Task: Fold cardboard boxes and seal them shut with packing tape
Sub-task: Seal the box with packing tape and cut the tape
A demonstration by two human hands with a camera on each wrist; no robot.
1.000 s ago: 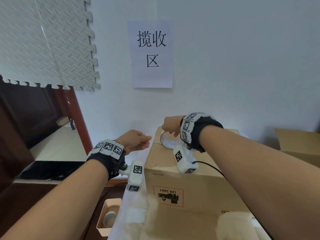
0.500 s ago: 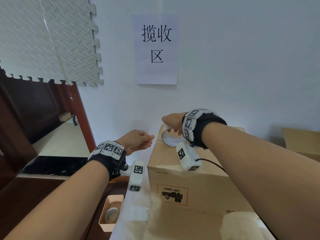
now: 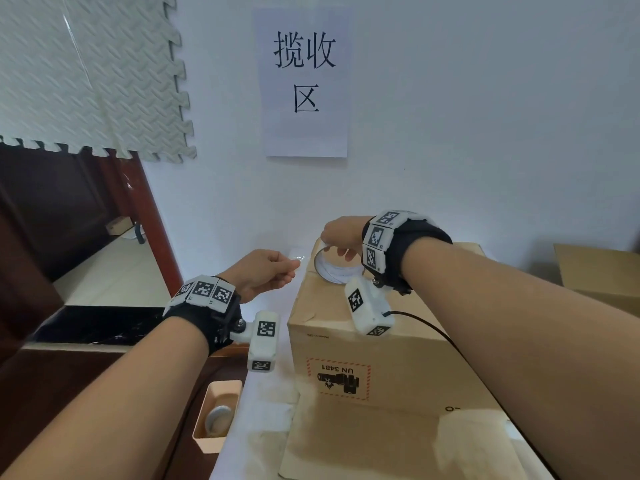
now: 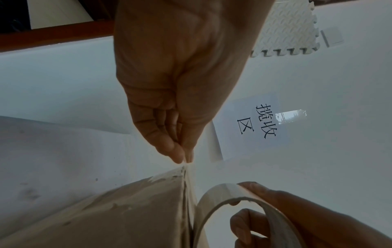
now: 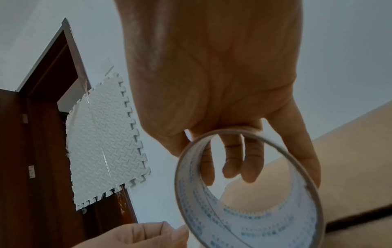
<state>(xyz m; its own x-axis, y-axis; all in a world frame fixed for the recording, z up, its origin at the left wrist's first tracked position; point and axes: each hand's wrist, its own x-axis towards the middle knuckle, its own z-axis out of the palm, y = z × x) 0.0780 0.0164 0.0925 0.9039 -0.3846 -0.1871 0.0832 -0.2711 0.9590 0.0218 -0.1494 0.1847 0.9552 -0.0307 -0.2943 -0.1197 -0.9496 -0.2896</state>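
From the head camera, a closed cardboard box (image 3: 374, 341) stands on the desk (image 3: 263, 420) at about 5 o'clock of the frame's centre, an upside-down "UN 3481" label on its near face. The right hand (image 3: 341, 233) is over the box's far left corner, fingers curled through a roll of tape (image 3: 334, 268) that it holds at the box top. At 9 o'clock of the roll, just off the box's left edge, the left hand (image 3: 265, 273) pinches the clear free end of the tape (image 3: 296, 259) between thumb and fingertips. A small beige tray (image 3: 216, 415) hangs at the desk's left edge at 7 o'clock; a paper sign (image 3: 306, 81) is on the wall at 12 o'clock, a foam mat (image 3: 93, 71) at 10 o'clock.

The left wrist camera shows the left hand (image 4: 176, 94) closed into a pinch, the tape strip (image 4: 187, 181) running from its fingertips down along the box edge (image 4: 127, 209) towards the roll (image 4: 244, 201) at 5 o'clock.

In the right wrist camera, the right hand (image 5: 218, 87) has its fingers hooked through the roll (image 5: 244, 201), its thumb outside the rim. The left hand (image 5: 140, 234) sits at 7 o'clock, curled.
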